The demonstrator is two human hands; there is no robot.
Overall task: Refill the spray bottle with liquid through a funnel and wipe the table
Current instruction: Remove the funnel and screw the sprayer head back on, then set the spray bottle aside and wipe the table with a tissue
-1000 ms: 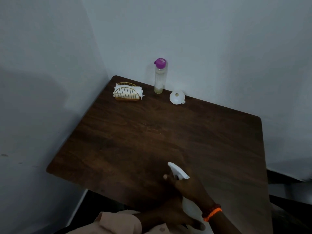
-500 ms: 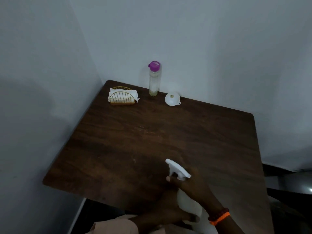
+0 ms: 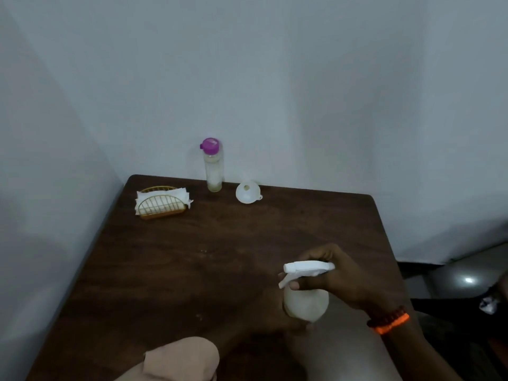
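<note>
A white spray bottle [image 3: 306, 302] stands near the front of the dark wooden table [image 3: 192, 270]. My right hand [image 3: 338, 279] is closed around its white trigger head. My left hand [image 3: 264, 312], dark against the table, grips the bottle's lower body. At the back by the wall stands a tall clear bottle [image 3: 213, 167] with a purple cap and a little pale liquid at the bottom. A white funnel [image 3: 247, 192] lies on the table just right of it.
A gold wire holder with white napkins [image 3: 162, 202] sits at the back left of the table. Walls close off the left and back sides. The table's right edge drops to a dark floor [image 3: 453, 312].
The spray bottle has come up and further onto the table, held more upright. My right hand has shifted over the trigger head. The camera has tilted, so the table sits lower in view.
</note>
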